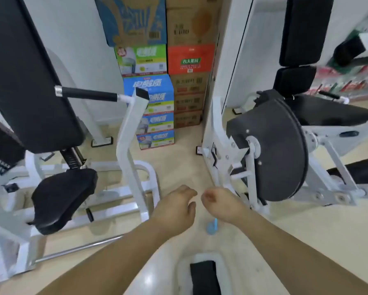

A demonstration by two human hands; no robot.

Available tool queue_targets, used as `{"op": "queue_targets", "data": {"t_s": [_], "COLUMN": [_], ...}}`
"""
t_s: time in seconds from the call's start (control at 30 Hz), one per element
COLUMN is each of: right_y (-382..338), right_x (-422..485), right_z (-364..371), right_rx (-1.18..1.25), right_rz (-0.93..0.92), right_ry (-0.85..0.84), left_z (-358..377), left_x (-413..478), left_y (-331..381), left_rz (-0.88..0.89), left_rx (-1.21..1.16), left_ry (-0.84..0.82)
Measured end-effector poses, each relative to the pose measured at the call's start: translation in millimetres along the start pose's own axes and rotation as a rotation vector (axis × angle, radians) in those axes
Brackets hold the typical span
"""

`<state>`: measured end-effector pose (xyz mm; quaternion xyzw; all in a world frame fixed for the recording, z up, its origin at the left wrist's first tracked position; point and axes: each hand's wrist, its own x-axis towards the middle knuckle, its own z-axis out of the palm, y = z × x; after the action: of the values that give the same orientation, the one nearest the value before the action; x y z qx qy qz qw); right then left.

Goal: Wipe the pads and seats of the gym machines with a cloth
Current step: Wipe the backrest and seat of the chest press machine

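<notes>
Hovering above the pale floor, both bare hands are to the right of the black padded seat [63,199] of a white-framed gym machine. The left hand [176,207], nearer that seat, has loosely curled fingers and holds nothing. The right hand [221,204], farther from the seat, is balled up; whether it grips anything cannot be told. A small blurred light-blue thing [211,226], perhaps the cloth, shows just below that wrist, well apart from the seat. Above the seat rises a tall black back pad [25,71].
</notes>
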<state>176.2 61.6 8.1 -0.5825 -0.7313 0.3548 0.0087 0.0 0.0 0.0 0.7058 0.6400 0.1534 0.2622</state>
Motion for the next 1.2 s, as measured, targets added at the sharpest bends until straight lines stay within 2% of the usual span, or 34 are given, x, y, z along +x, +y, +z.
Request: {"op": "queue_targets", "data": {"t_s": [0.17,0.33,0.47,0.6,0.7,0.8,0.93,1.03,1.2], "right_y": [145.1,270.7,333.7,364.3,354.1,309.6,212.5,112.8,-50.1], "right_x": [32.4,53.7,72.4,80.1,78.9,65.8,52.7,29.1,-15.3], "right_z": [175.7,335.2,405.4,445.1,441.6,399.8,314.8,236.2,122.9], "right_rx": [0.047,0.080,0.082,0.071,0.297,0.640,0.825,0.873,0.934], "right_rz": [0.167,0.344,0.435,0.506,0.514,0.575,0.473,0.351,0.183], "right_ry": [-0.108,-0.110,-0.236,-0.188,-0.086,0.003,0.038,0.058,-0.028], "left_z": [189.8,374.6,474.9,531.9,517.5,461.9,338.1,212.6,33.3], "left_x": [-16.3,-12.9,-8.6,-13.9,-10.9,-13.9,-19.1,-37.2,-86.3], "left_y": [-79.0,-155.5,-195.5,-223.2,-219.5,-201.3,-156.6,-108.1,-59.7], "left_rz": [-0.088,-0.130,-0.123,-0.174,-0.226,-0.320,-0.467,-0.538,-0.680], "left_rx": [-0.018,0.019,0.105,0.201,0.026,-0.230,-0.589,-0.908,-1.076], "left_ry": [-0.262,-0.476,-0.622,-0.606,-0.571,-0.465,-0.240,-0.086,0.129]}}
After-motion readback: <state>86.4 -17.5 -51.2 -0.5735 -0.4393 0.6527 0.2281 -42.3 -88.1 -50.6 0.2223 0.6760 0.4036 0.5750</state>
